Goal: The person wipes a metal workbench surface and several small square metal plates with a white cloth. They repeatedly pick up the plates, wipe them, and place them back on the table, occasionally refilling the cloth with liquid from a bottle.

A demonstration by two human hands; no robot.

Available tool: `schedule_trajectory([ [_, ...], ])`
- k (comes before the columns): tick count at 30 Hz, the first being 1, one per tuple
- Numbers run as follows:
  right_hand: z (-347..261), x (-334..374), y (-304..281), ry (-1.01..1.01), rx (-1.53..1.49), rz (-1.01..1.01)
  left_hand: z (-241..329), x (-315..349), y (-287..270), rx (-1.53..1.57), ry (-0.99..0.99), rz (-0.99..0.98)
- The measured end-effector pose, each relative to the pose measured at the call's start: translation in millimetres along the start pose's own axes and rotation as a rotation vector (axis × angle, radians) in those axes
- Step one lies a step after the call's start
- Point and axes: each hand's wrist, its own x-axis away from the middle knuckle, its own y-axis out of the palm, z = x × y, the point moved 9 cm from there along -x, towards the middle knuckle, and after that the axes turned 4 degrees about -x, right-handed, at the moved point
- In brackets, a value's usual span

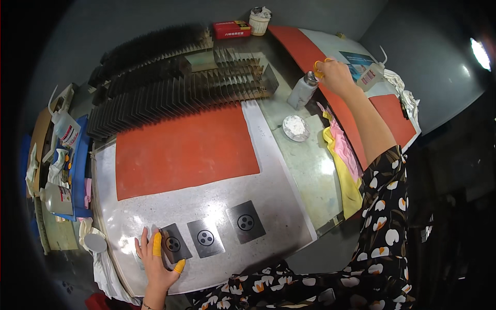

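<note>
My left hand [159, 268], yellow finger cots on its index finger and thumb, lies with fingers spread at the left edge and lower corner of a small dark metal plate [174, 244]. That plate bears a round mark with several dots. To its right lie a second such plate [205, 237] and a third plate [246, 222]. My right hand [335, 76] is stretched far to the right with its fingers curled together, next to the metal top of a whitish bottle [303, 92]. What those fingers hold, if anything, cannot be made out.
Dark thin plates stand in rows in racks [170, 93] behind an orange mat [186, 152]. A dish of white material [296, 127], pink and yellow cloths [342, 155] and a squeeze bottle [371, 76] are on the right. Another squeeze bottle [66, 126] and a blue tray [78, 175] stand left.
</note>
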Motion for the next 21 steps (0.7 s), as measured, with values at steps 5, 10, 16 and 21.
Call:
schedule_trajectory([
  [5,-6.7,-10.2,16.7,-0.047,-0.010,-0.059,-2.1,4.0,-2.1,0.017,-0.015,0.021],
  [10,1.5,-6.8,13.9,-0.083,-0.028,-0.055,0.3,-1.2,1.3,0.019,0.008,0.010],
  [16,-11.0,43.0,-16.9,0.155,0.142,-0.033,1.9,1.0,2.2,0.000,-0.019,0.011],
  [21,-21.9,114.7,32.0,0.380,-0.199,-0.216,2.7,-1.9,3.4,0.010,-0.013,0.028],
])
